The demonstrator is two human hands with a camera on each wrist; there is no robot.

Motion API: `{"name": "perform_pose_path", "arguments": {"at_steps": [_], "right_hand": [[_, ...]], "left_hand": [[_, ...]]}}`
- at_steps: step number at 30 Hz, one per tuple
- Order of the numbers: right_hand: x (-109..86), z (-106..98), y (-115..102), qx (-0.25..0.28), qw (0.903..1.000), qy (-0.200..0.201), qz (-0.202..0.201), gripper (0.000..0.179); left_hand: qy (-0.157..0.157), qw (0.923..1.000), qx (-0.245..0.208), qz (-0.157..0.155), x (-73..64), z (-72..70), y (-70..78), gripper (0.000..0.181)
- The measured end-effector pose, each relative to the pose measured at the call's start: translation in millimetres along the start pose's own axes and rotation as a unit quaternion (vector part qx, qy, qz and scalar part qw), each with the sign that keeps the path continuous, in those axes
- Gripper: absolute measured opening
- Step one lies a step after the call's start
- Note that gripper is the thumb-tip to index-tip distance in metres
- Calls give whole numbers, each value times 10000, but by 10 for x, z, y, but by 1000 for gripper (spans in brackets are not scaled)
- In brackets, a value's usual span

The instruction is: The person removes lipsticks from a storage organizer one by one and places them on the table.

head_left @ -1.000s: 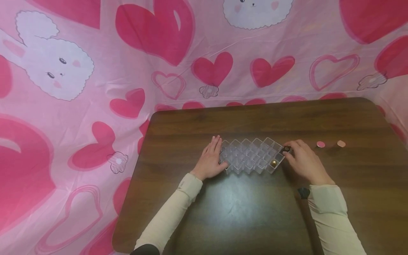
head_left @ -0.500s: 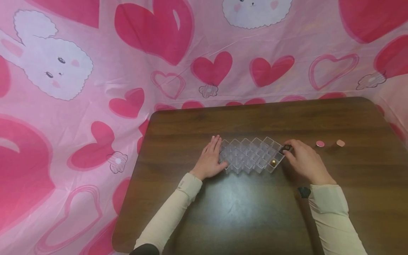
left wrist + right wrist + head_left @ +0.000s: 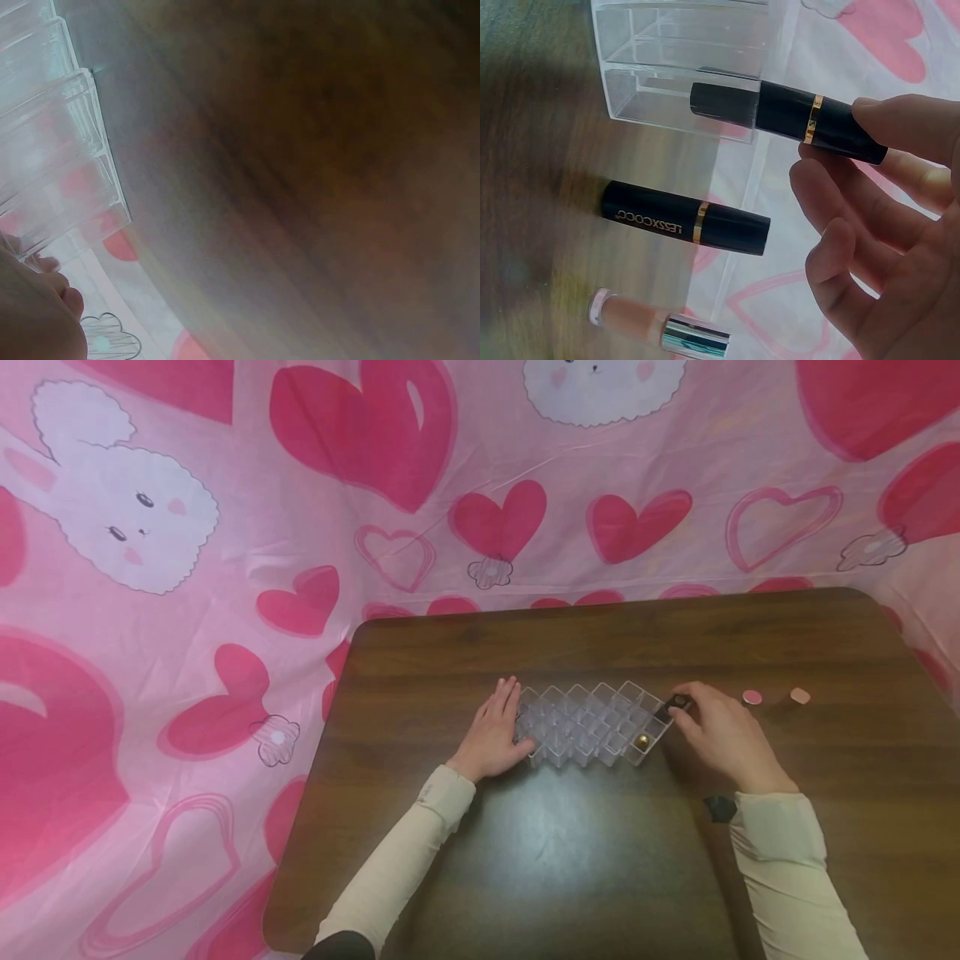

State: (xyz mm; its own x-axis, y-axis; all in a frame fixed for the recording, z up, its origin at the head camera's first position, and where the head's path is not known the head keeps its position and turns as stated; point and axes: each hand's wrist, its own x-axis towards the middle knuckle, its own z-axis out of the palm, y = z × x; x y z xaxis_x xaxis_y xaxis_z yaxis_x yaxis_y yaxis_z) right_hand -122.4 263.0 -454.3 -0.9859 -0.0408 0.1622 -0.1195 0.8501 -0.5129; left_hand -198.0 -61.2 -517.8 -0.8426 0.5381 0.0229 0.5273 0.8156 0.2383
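A clear plastic organizer (image 3: 577, 727) with diamond-shaped compartments stands on the table. My left hand (image 3: 491, 731) rests against its left end, fingers extended along the side and thumb at the front corner. At the right end, my right hand (image 3: 723, 735) pinches a black lipstick tube (image 3: 787, 116) with a gold band between thumb and fingers. The tube's lower end shows through the clear wall of an end compartment in the right wrist view. A gold-topped item (image 3: 642, 741) sits in a nearby compartment. Only a small part of the left hand (image 3: 37, 307) shows in the left wrist view.
Beside the organizer, another black lipstick tube (image 3: 682, 217) and a peach tube with a silver cap (image 3: 660, 322) stand apart. From the head view, a pink-topped item (image 3: 752, 697) and a peach-topped one (image 3: 800, 696) lie right of the hand on the brown table (image 3: 570, 852).
My right hand, still pinching the lipstick tube, has shifted very slightly to the right and back. The left hand and the organizer stay in place.
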Motion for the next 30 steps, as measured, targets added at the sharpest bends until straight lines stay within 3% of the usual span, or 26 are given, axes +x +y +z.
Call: {"name": "perform_pose_path", "arguments": {"at_steps": [30], "right_hand": [[-43,-152,-88,250,9995,70,162,33]], "left_hand": [[-16,10000,19,-6,0,14,-4,88]]}}
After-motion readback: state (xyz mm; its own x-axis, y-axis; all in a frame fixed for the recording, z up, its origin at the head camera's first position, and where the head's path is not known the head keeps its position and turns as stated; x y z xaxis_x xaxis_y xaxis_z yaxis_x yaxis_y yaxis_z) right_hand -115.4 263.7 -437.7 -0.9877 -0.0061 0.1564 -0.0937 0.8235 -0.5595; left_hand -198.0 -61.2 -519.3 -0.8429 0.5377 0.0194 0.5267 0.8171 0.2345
